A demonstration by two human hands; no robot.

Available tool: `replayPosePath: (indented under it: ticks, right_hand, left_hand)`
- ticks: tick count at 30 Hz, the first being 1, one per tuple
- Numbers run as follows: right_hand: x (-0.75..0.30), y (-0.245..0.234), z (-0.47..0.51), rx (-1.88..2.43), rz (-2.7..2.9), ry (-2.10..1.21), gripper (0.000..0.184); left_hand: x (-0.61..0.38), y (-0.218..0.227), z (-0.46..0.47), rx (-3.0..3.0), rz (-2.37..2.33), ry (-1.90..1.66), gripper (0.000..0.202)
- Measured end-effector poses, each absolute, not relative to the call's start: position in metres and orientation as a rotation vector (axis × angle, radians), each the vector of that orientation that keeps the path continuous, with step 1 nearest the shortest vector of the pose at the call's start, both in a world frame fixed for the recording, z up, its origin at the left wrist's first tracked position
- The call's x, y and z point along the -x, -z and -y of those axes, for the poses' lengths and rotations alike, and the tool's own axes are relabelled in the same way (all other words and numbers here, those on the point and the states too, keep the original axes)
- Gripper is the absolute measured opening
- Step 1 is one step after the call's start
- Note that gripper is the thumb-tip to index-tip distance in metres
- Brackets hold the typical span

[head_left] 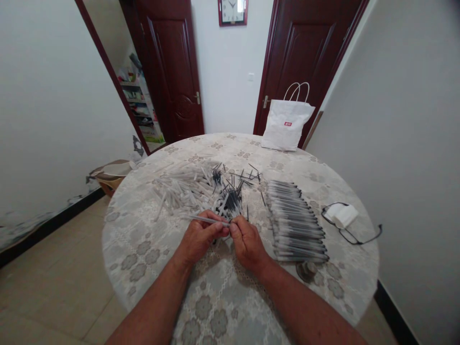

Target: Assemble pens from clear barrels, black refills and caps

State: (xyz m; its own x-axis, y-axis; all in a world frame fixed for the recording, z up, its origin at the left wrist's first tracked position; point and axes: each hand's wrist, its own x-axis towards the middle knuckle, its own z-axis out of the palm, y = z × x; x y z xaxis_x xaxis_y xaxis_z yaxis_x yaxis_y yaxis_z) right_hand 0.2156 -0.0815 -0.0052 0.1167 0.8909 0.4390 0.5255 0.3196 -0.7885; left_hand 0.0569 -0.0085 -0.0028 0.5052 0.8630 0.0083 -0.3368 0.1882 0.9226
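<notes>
My left hand (203, 235) grips a thin, pale pen barrel (201, 218) that points out to the left. At the barrel's right end, my right hand (247, 240) is closed in a pinch; what its fingertips hold is hidden and too small to make out. Just beyond both hands lies a loose pile of whitish pen barrels (179, 189). Thin black pen parts (233, 199) are bunched at that pile's right side, with several scattered farther back. To the right, pens with dark ends (296, 220) lie stacked in neat rows.
A patterned cloth covers the round table (143, 282). Eyeglasses (354, 239) and folded white tissue (341, 215) rest at the right. A small dark round object (306, 271) sits below the pen stack. The white paper bag (287, 125) stands at the back edge.
</notes>
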Motion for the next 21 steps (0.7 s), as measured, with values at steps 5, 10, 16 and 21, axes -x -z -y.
replayPosePath:
  ticks: [5,10,16,21]
  right_hand:
    - [-0.216,0.005,0.084,1.330,1.535,-0.434,0.028]
    - [-0.222,0.007,0.082,1.411,1.471,-0.372,0.033]
    - [-0.224,0.014,0.078,1.422,1.400,-0.453,0.038]
    - [-0.223,0.014,0.078,1.428,1.372,-0.501,0.042]
  left_hand:
    - [-0.059,0.002,0.011,-1.062,-0.605,-0.912,0.027]
    - [-0.063,-0.005,0.014,-0.946,-0.626,-0.949,0.031]
    - [-0.064,-0.006,0.015,-0.893,-0.656,-0.958,0.030]
    - [-0.067,-0.004,0.017,-0.922,-0.729,-0.980,0.031]
